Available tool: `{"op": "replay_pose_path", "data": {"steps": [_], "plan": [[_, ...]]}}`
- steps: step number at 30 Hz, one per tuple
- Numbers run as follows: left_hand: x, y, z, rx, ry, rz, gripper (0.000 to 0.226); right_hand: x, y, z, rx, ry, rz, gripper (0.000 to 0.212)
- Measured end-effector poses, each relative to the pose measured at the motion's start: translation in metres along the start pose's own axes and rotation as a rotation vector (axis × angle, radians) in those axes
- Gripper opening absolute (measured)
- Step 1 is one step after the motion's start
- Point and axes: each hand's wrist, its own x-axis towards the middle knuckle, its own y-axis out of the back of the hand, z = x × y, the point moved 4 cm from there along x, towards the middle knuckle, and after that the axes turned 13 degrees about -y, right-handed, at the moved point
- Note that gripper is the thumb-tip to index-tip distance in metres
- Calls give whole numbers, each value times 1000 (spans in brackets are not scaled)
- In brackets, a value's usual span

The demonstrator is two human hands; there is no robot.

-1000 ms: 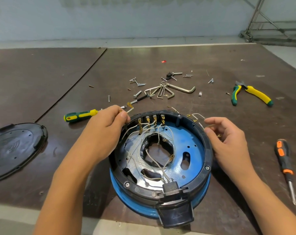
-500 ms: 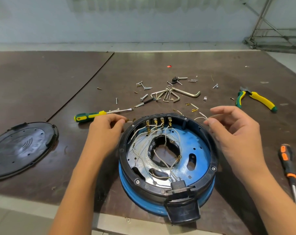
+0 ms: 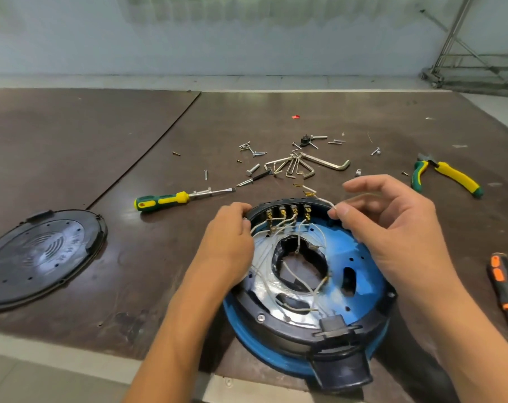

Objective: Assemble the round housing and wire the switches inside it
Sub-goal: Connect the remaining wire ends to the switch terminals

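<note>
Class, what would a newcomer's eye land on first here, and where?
The blue-and-black round housing sits front and centre, open on top. The right hand pinches a white wire at its far rim; the left hand is at the rim's left. Hex keys and screws lie scattered beyond.

A round housing (image 3: 293, 333) was handled on a table (image 3: 130, 141).
A white wire (image 3: 325, 201) was pinched by the right hand (image 3: 392, 228); the rim beside the switches (image 3: 287, 212) was gripped by the left hand (image 3: 229, 237).

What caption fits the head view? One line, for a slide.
Right hand pinches a white wire over the round housing; left hand touches its rim beside the switches.
</note>
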Motion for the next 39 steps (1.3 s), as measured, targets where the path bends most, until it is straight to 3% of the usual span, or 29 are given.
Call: {"op": "replay_pose_path", "data": {"steps": [7,11,15,20,24,28,33,39], "plan": [[-11,-21,23,-102,-49,-108,49,6,-1,8,-82,-96,-96,31],[-12,-17,30,-52,-134,-128,37,5,0,10,-128,-151,-175,37],[-13,-11,40,-46,-219,-40,21,2,0,11,-149,-192,-204,47],[-14,-16,58,-71,-286,-93,25,-6,-4,15,-134,-172,-260,57],[-16,-20,64,-44,-295,-79,18,-11,-4,13,-126,-139,-294,61],[-15,-25,67,-82,-316,-131,28,-11,-3,14,-100,-137,-300,62],[-16,-23,74,-235,-321,7,16,-9,2,15,-9,-145,-280,61],[-14,-20,66,-269,-234,27,10,-5,-7,20,-146,-134,-307,64]]}}
